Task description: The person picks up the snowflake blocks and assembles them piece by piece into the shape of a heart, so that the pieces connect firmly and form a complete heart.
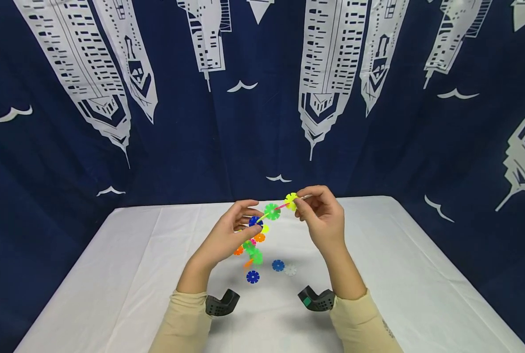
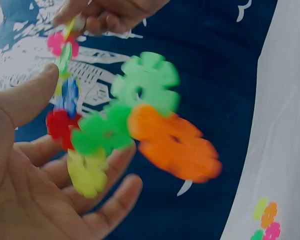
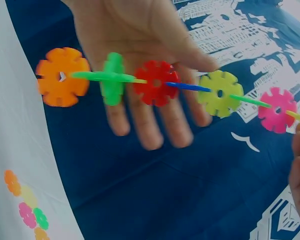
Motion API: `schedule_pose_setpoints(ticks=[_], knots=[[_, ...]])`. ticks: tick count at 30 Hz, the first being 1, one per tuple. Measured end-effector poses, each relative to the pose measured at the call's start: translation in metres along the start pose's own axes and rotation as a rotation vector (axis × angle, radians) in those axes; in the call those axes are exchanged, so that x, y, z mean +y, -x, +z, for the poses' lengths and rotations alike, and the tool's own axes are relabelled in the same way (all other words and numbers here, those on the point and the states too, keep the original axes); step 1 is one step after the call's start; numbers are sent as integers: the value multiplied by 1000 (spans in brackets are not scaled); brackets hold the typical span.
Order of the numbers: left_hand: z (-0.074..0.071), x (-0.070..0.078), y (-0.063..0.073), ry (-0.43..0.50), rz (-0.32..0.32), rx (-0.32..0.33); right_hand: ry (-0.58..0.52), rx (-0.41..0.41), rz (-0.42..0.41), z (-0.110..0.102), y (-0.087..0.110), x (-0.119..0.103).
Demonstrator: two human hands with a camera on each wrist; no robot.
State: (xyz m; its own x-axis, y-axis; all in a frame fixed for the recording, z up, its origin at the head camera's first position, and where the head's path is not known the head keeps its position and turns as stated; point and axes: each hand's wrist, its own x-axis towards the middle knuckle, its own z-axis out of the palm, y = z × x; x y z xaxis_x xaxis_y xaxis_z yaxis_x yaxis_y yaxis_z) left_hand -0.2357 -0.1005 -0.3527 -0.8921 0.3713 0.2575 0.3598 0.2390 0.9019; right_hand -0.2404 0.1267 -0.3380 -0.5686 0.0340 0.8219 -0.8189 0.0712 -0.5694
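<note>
My right hand (image 1: 326,220) pinches the yellow end of a chain of slotted snowflake discs (image 1: 272,212), raised over the table. From there the chain slants down to the left, with pink, green, blue and red discs linked edge to edge. It ends in green discs (image 2: 102,131) and an orange disc (image 2: 175,144). My left hand (image 1: 227,240) is beside the chain, palm turned to it and fingers spread loosely. In the right wrist view its extended fingers (image 3: 149,127) show behind the discs, and its thumb is close to the chain.
On the white table (image 1: 399,264) lie a blue disc (image 1: 278,265), a whitish disc (image 1: 291,269) and a dark blue disc (image 1: 252,277). Several more coloured discs (image 3: 27,214) lie farther back. A navy cloth (image 1: 253,132) with white building prints hangs behind the table.
</note>
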Motion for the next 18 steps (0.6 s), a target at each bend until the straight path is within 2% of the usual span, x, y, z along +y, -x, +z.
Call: schedule_pose_setpoints(ticks=[5, 8, 10, 12, 16, 18], knots=[[-7, -7, 0, 44, -146, -20, -40, 123, 29, -3, -1, 2], [-10, -11, 0, 75, -186, -74, -61, 166, 46, -3, -1, 6], [-11, -13, 0, 95, -187, -88, -65, 178, 58, -4, -1, 8], [-11, -13, -1, 115, -188, -61, -49, 174, 74, -5, -1, 11], [-13, -13, -2, 173, -200, 74, 15, 122, 157, -11, -2, 17], [-14, -12, -2, 211, -184, 133, 53, 69, 224, -15, -3, 21]])
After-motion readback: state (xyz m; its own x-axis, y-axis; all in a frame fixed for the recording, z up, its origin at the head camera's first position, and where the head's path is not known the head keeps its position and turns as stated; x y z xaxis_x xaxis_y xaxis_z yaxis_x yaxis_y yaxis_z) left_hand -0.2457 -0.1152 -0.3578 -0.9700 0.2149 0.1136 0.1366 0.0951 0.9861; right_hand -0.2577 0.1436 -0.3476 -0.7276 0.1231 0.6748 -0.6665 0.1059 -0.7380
